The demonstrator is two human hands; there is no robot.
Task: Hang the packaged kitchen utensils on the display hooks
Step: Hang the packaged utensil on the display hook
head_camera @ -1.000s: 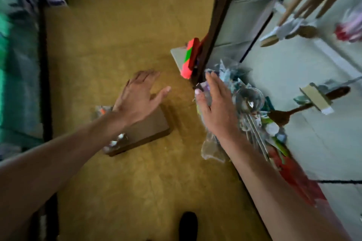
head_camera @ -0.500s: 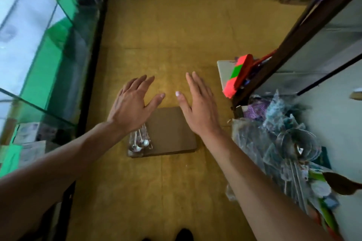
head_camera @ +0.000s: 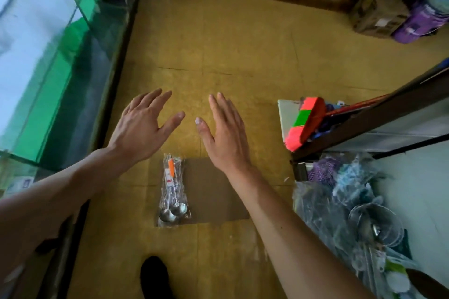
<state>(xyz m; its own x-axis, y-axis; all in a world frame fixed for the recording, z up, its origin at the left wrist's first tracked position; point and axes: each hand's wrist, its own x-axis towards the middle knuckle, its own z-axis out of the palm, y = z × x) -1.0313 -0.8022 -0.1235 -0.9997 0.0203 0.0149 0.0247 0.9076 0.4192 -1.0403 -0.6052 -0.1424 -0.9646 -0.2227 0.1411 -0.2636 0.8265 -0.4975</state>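
Note:
A clear plastic pack of metal spoons point(head_camera: 173, 192) with an orange tag lies on a flat piece of cardboard point(head_camera: 213, 194) on the yellow floor. My left hand point(head_camera: 143, 128) and my right hand point(head_camera: 224, 136) hover side by side above the floor beyond the pack, palms down, fingers straight, holding nothing. More packaged utensils point(head_camera: 345, 211), among them wire whisks and ladles in plastic, hang bunched against the white display panel point(head_camera: 422, 192) at the right. No hooks can be made out.
A green-edged glass showcase point(head_camera: 56, 60) runs along the left. A neon orange and green brush point(head_camera: 306, 124) leans by the dark post point(head_camera: 379, 114) at right. Boxes point(head_camera: 376, 14) and a purple pack point(head_camera: 422, 19) stand at the back. My dark shoe point(head_camera: 154, 277) is below.
The view swung left from the display panel to the floor. My right hand left the hanging packs and came beside my left; the spoon pack now lies uncovered on the cardboard.

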